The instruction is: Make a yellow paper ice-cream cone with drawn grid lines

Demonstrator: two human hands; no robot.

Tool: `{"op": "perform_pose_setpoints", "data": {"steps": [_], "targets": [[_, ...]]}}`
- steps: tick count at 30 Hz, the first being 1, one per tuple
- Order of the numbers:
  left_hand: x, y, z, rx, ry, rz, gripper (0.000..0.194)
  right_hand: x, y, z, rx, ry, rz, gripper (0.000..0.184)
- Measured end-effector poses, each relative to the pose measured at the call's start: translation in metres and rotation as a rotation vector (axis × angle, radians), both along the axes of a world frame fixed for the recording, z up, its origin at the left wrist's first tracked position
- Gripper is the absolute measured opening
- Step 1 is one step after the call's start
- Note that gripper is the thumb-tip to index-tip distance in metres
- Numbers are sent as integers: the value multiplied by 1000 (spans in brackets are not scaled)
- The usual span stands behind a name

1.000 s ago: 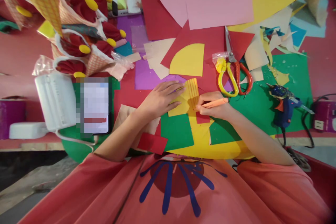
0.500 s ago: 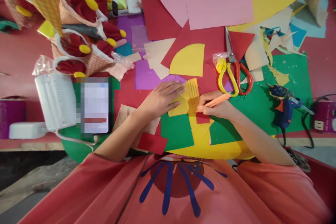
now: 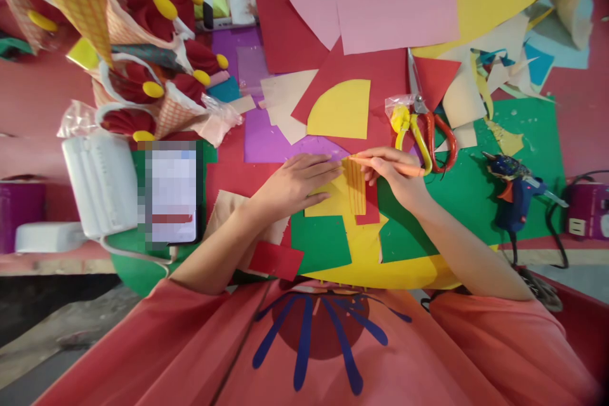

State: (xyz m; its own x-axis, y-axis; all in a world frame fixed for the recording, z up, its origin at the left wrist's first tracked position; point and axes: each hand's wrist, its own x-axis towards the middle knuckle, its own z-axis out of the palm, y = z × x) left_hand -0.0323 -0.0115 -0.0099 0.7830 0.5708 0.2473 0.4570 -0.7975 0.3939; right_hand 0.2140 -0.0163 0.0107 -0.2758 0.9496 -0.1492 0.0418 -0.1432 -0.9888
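Note:
My left hand (image 3: 304,183) lies flat, fingers stretched out, on a piece of yellow paper (image 3: 333,200). Orange lines run down the right part of that paper. In my right hand (image 3: 397,177) is an orange marker pen (image 3: 397,166), held in a pinch with its tip at the paper's top edge. A red paper piece (image 3: 373,206) shows beneath the right side of the yellow one. Just above both hands, a yellow quarter-circle of paper (image 3: 342,109) rests on red paper. Large scissors (image 3: 419,104) with one yellow and one red handle lie beyond my right hand.
A blue glue gun (image 3: 514,196) lies at the right on green paper (image 3: 476,209). At the left are a phone (image 3: 174,193) with a blurred screen and a white power-bank-like box (image 3: 99,184). Decorated cones (image 3: 176,104) crowd the upper left; pink paper (image 3: 394,0) lies at the back.
My right hand has moved up with the marker pen, from the striped paper's lower right to its top edge. The yellow paper has shifted slightly down and right; my left hand stays on it.

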Motion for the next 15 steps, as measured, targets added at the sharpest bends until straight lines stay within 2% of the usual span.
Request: {"op": "perform_pose_setpoints", "data": {"steps": [6, 15], "targets": [[1, 0, 2, 49, -14, -3, 35, 0, -1, -5, 64, -87, 12, 18], [1, -1, 1, 2, 5, 17, 33, -1, 0, -4, 105, -133, 36, 17]]}}
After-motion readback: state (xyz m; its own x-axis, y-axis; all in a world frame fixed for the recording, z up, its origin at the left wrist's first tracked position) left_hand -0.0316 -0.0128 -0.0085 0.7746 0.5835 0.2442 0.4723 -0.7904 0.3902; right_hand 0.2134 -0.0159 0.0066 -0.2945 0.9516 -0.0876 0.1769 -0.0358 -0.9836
